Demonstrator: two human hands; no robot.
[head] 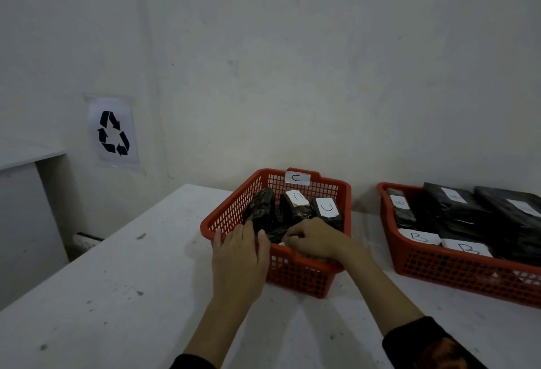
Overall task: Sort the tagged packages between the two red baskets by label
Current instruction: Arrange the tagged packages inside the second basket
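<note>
At the left of the white table, nothing of the task lies; a recycling sign hangs on the wall beyond. Moving right, the left hand rests flat on the near-left rim of the C basket, fingers spread and reaching over the edge toward a dark wrapped package; contact with that package cannot be confirmed, and the hand grips nothing visibly. Packages tagged C stand upright inside, packed side by side. The right hand is inside the basket, fingers curled down onto a package near the front wall (mostly hidden beneath the hand), so whether it has hold cannot be told. Judged from the crinkled glossy wrap, these parcels are likely light, somewhat soft and slippery; a grasp across the body, clear of the paper tag, seems soundest. Both forearms extend forward, wrists lowered. Further right, the B basket holds larger flat packages labelled B, lying down
</note>
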